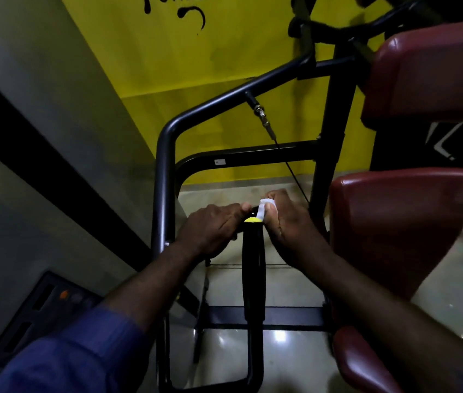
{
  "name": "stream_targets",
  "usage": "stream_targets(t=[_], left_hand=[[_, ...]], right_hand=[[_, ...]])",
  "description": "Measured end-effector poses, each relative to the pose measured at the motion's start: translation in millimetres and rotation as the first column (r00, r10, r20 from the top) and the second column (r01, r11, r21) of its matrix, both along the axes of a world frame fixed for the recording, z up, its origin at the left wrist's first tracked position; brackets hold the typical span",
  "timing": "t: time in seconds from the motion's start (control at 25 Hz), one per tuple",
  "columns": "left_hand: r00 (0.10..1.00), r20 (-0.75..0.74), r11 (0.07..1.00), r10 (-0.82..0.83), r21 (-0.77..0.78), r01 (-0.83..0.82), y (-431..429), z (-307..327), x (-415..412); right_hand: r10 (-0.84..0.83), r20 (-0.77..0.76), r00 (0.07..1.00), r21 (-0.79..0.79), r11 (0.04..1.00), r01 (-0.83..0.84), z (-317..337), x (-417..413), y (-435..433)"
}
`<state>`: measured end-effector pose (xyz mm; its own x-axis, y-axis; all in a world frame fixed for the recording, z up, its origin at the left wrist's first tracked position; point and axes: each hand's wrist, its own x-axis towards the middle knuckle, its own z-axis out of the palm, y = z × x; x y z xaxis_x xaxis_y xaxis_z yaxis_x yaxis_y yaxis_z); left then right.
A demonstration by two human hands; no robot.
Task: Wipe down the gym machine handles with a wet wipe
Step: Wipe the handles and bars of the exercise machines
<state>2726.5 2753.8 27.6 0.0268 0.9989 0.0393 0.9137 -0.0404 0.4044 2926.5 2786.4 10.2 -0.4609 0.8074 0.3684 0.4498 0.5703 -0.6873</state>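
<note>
Wiping step: right hand (290, 225) pinches wipe (264, 208) at handle (254, 265) top; left hand (213, 228) grips adjoining bar (254, 209). Next, probably: stroke wipe down handle.

You are in a gym, standing at a weight machine. Its dark steel frame (165, 154) bends up and across in front of you, and a thin cable (292, 171) on a metal fitting runs down from the upper tube. To your right sit thick maroon pads (400, 231). A black grip handle (254, 268) with a yellow end cap stands between frame and pads. Behind is a bright yellow wall (224, 66) with black painted lettering, and the floor (287, 361) is glossy tile.
</note>
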Motion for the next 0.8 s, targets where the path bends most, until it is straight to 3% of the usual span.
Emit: stream_targets(t=[0.08, 0.16, 0.2, 0.24, 0.32, 0.4, 0.52, 0.56, 0.68, 0.76, 0.8], left_hand=[[0.999, -0.030, 1.000, -0.015, -0.002, 0.015, 0, -3, -6], [0.999, -0.020, 0.999, -0.042, -0.029, 0.041, 1, -3, -9], [0.998, -0.027, 0.998, -0.053, -0.040, 0.051, 1, -2, -9], [0.997, -0.047, 0.997, -0.067, -0.041, 0.065, 2, 0, -9], [0.994, -0.066, 0.996, -0.089, -0.037, 0.086, 3, 0, -7], [0.994, -0.050, 0.995, -0.097, -0.035, 0.095, 2, 1, -9], [0.992, -0.030, 0.993, -0.119, -0.029, 0.118, 5, -4, -14], [0.991, -0.023, 0.991, -0.128, -0.027, 0.128, 7, -6, -15], [0.986, -0.011, 0.986, -0.167, -0.031, 0.167, 12, -11, -17], [0.985, 0.018, 0.985, -0.171, -0.027, 0.171, 13, -11, -17], [0.984, 0.031, 0.984, -0.173, -0.025, 0.174, 12, -10, -17]], right_hand=[[0.018, 0.058, 0.998, -0.089, 0.996, -0.013, 13, -7, 20], [0.033, 0.163, 0.986, -0.299, 0.954, 0.018, 30, -9, 31], [0.066, 0.217, 0.974, -0.309, 0.951, 0.005, 30, -10, 30], [0.049, 0.242, 0.969, -0.208, 0.978, 0.003, 29, -11, 24], [0.005, 0.139, 0.990, -0.037, 0.999, 0.000, 24, -8, 9], [0.035, 0.107, 0.994, -0.065, 0.998, -0.028, 22, -10, 10], [0.026, 0.102, 0.994, -0.440, 0.898, 0.022, 33, -22, 37], [0.015, 0.131, 0.991, -0.479, 0.876, 0.050, 36, -23, 38], [-0.087, 0.177, 0.980, -0.165, 0.979, 0.117, 25, -15, 13], [-0.143, 0.175, 0.974, -0.078, 0.984, 0.158, 18, -11, -8], [-0.169, 0.189, 0.967, -0.106, 0.976, 0.191, 18, -14, -6]])
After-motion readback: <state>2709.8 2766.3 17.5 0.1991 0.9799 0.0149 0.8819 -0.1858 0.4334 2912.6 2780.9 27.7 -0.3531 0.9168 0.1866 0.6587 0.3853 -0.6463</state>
